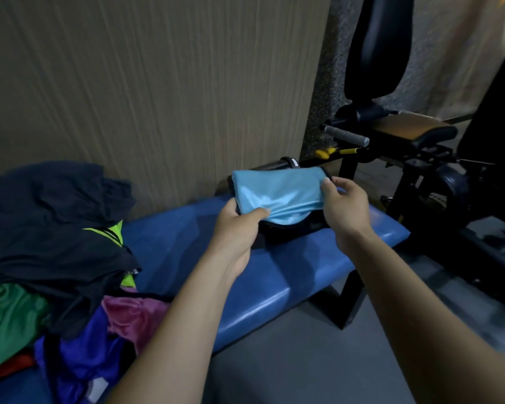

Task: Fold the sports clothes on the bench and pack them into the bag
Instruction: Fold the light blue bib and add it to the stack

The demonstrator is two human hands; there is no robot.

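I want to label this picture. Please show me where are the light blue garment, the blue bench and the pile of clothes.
light blue garment (277, 191), head view, middle of its shiny folded face.
blue bench (274, 272), head view, bare padded top.
pile of clothes (50, 228), head view, dark garment on top.

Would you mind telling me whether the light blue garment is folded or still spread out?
Folded: the blue garment is a compact rectangle held by the left hand and right hand.

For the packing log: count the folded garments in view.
1: the light blue garment, gripped by the left hand and right hand over the black bag. Others may be hidden inside.
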